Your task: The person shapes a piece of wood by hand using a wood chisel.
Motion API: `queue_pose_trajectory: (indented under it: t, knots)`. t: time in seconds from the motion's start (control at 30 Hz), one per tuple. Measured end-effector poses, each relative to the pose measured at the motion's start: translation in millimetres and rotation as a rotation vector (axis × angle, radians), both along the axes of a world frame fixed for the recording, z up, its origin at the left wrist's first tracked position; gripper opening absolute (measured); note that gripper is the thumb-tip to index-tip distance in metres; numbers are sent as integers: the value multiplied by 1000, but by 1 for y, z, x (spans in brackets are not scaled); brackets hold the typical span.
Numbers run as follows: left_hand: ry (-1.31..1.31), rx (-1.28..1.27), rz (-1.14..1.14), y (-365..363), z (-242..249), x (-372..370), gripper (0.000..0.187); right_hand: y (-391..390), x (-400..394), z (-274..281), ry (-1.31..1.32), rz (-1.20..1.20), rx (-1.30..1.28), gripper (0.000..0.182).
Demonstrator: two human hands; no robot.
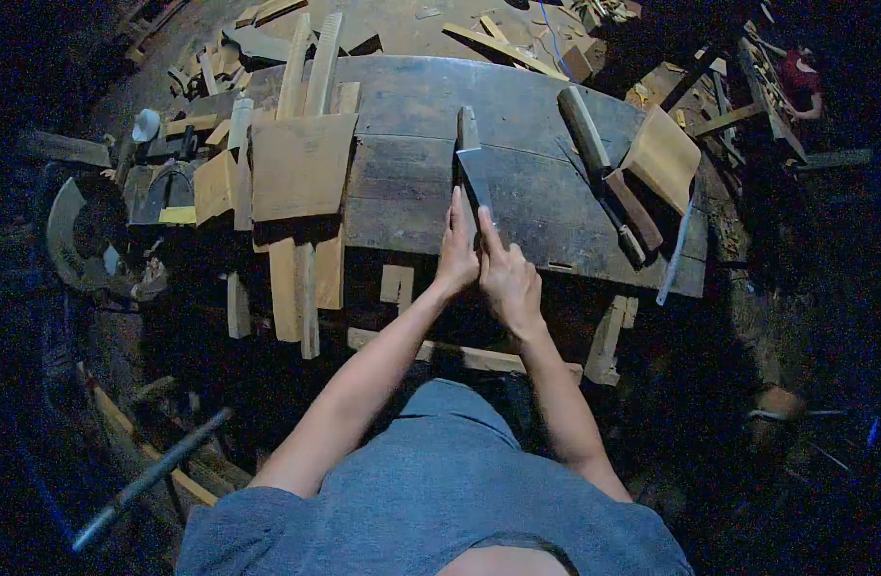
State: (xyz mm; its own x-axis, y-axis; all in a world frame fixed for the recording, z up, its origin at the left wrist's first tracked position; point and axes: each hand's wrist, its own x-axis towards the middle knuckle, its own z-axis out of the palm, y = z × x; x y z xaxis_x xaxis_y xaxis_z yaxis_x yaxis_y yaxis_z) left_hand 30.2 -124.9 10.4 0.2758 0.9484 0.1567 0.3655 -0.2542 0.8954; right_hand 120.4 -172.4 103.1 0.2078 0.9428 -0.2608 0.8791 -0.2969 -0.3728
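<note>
A flat metal blade [473, 178] with a bright straight far edge points away from me over the workbench. It overlaps a narrow wooden-looking block [467, 122], whose far end shows beyond that edge. My left hand [457, 257] is along the blade's left side, fingers stretched forward and pressed close to it. From the right, my right hand [510, 283] grips the blade's near part, index finger extended along it and the other fingers curled. The near end of the blade is hidden between my hands.
The dark plank workbench [402, 197] carries a wide board [303, 168] over long wooden strips at left. On the right are a wooden bar [583, 125], a brown block [633, 209], a curved wood piece [663, 156] and a thin metal strip [677, 252]. Another person [801, 84] is at far right.
</note>
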Motion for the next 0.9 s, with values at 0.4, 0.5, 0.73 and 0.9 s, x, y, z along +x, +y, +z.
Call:
queue_pose_trajectory:
  t: [0.4,0.5,0.73,0.9]
  knots:
    - [-87,-183,-42,3,-16,-3,83,3,-6,-13,-80,36,132,54]
    - [-81,-198,-8,5,-20,2,90,58,-4,0,29,-43,72,49]
    - [-142,-235,-29,11,-15,1,88,58,-7,-8,1,-20,83,50]
    - [7,-106,-16,8,-22,4,75,50,-1,-5,-11,-12,42,53]
